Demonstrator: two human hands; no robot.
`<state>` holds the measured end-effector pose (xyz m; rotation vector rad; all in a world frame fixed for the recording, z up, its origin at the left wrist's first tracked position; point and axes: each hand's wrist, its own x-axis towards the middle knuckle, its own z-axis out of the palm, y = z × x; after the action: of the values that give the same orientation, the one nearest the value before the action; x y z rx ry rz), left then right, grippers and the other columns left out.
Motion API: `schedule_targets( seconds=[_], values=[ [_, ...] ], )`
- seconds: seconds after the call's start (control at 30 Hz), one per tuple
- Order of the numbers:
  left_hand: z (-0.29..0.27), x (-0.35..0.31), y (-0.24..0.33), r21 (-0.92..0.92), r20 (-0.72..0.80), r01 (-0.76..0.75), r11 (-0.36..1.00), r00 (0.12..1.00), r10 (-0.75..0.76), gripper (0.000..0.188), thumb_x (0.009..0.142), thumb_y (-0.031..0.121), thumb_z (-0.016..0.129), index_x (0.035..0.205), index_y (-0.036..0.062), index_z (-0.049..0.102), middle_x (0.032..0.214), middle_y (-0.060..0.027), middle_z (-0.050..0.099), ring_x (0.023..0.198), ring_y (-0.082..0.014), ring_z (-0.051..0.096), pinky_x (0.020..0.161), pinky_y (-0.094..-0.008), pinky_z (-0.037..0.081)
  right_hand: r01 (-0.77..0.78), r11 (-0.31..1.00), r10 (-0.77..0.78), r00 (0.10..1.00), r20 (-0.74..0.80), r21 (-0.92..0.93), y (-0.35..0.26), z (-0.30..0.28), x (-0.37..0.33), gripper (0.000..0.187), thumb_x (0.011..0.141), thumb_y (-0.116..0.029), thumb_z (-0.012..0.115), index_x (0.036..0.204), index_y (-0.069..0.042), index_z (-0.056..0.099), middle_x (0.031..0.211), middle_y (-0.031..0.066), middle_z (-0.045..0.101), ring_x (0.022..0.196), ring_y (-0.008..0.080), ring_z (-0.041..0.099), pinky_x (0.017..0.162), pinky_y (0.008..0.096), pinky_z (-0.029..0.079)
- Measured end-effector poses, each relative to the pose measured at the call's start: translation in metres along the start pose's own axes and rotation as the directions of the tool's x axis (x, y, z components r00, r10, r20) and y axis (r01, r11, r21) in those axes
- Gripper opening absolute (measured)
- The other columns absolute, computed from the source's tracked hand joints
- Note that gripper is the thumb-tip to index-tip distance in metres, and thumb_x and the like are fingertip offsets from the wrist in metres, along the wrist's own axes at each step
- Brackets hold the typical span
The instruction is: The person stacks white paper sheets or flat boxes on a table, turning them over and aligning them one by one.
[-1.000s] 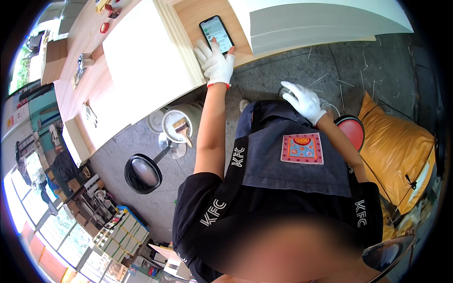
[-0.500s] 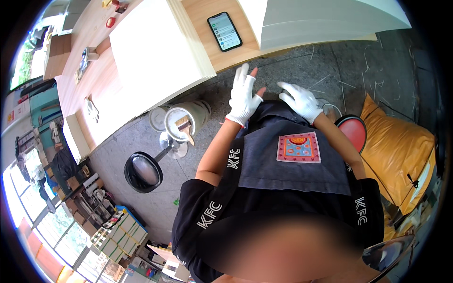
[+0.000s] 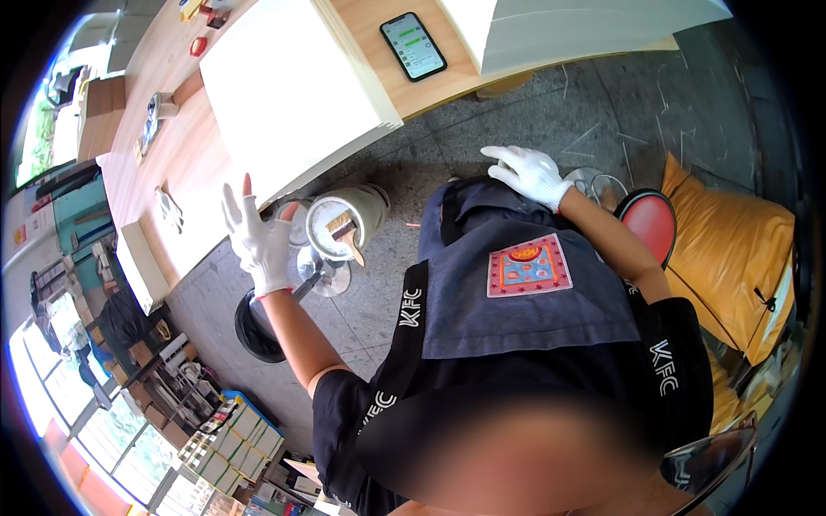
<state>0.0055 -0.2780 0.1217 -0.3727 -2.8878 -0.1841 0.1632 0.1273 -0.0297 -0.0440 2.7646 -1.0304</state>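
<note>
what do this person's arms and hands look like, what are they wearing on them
The left hand wears a white knitted glove with a red-edged cuff; the thumb tip and index fingertip are uncovered. The right hand is also in a white glove. The forearms are bare, below short black sleeves.
</note>
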Motion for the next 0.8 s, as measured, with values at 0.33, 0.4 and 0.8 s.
schedule_targets(
  seconds=[0.33,0.4,0.8],
  values=[
    [0.019,0.006,-0.058,-0.149,0.143,-0.065,0.987,0.986,0.086,0.056,0.073,0.011,0.082,0.126,0.0158,0.065,0.113,-0.0103,0.064,0.105,-0.0291,0.062,0.085,-0.0400,0.051,0.223,0.974,-0.205,0.948,-0.243,0.050,-0.089,-0.045,0.063,0.050,0.093,-0.037,0.064,0.138,-0.019,0.055,0.085,0.0041,0.065,0.075,0.0214,0.064,0.071,0.0340,0.053],
    [0.019,0.007,-0.052,-0.195,0.043,-0.117,0.974,0.991,0.128,0.054,0.074,0.010,0.081,0.125,0.0149,0.066,0.109,-0.0098,0.064,0.102,-0.0281,0.062,0.083,-0.0393,0.051,0.335,0.941,-0.331,0.874,-0.356,-0.051,-0.109,-0.051,0.077,0.054,0.091,-0.040,0.065,0.140,-0.019,0.054,0.085,0.0038,0.063,0.075,0.0205,0.063,0.071,0.0330,0.053],
    [0.031,0.015,-0.071,-0.270,0.112,-0.047,0.962,0.990,0.080,0.038,0.079,0.012,0.076,0.117,0.0095,0.068,0.093,-0.0084,0.063,0.085,-0.0260,0.063,0.071,-0.0383,0.049,0.418,0.787,-0.575,0.763,-0.295,-0.453,-0.124,-0.028,0.137,0.049,0.088,-0.041,0.064,0.132,-0.020,0.061,0.086,0.0052,0.063,0.077,0.0207,0.066,0.069,0.0330,0.051]
  ],
)
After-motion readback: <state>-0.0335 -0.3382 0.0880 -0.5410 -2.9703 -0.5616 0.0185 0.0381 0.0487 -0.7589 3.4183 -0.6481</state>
